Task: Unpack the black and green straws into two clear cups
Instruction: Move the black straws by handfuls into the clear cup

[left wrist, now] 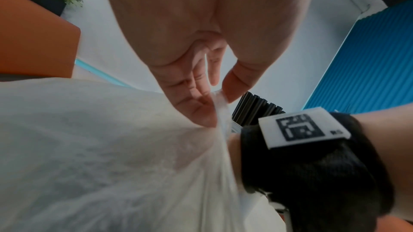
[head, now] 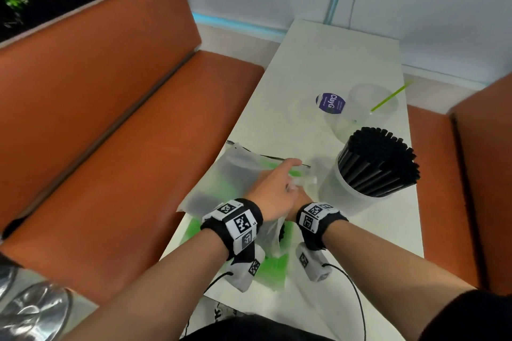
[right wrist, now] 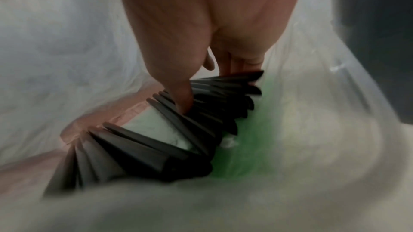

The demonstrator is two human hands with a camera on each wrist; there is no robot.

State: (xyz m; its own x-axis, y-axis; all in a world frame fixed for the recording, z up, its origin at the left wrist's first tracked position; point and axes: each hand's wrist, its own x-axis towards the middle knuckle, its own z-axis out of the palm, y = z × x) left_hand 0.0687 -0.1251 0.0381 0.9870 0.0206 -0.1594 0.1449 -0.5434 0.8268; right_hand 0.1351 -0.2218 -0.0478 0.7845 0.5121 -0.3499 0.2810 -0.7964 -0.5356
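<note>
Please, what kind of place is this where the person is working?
Probably a café or drinks shop with booth seating. Orange padded benches flank a narrow white table, which bears a tub of black straws and a clear plastic cup with a green straw.

On the white table (head: 318, 63), the left hand (head: 271, 194) pinches the upper edge of a cloudy plastic bag (head: 221, 174), the right hand (head: 300, 199) enters the bag just beside it, fingers hidden, and a tub (head: 332, 191) of black straws (head: 379, 160) stands near, right of both hands.
</note>
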